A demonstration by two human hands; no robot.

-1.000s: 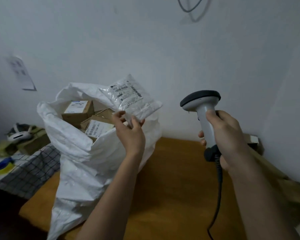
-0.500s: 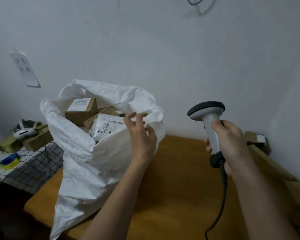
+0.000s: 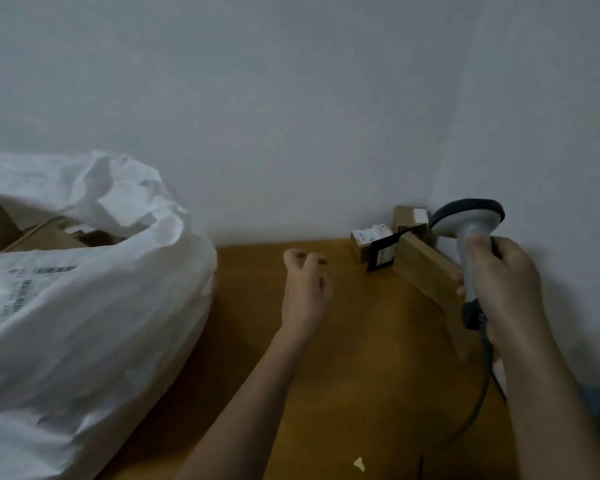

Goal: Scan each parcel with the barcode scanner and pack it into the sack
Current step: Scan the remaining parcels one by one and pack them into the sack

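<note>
Your left hand (image 3: 305,289) hangs over the brown wooden desk (image 3: 326,375), fingers loosely curled, holding nothing. Your right hand (image 3: 503,289) grips the grey barcode scanner (image 3: 468,223). Reach for the small brown cardboard parcels (image 3: 371,240) in the far corner. Pick one, turn its label to the scanner, then drop it in the big white sack (image 3: 94,323) on your left.

My table (image 3: 326,358) is bare orange-brown wood, pushed into a corner. A plain grey-white wall (image 3: 257,98) rises behind it, and a second wall (image 3: 551,116) meets it on my right. The light is dim and flat. A small pale scrap (image 3: 359,464) lies on the wood near me.
</note>
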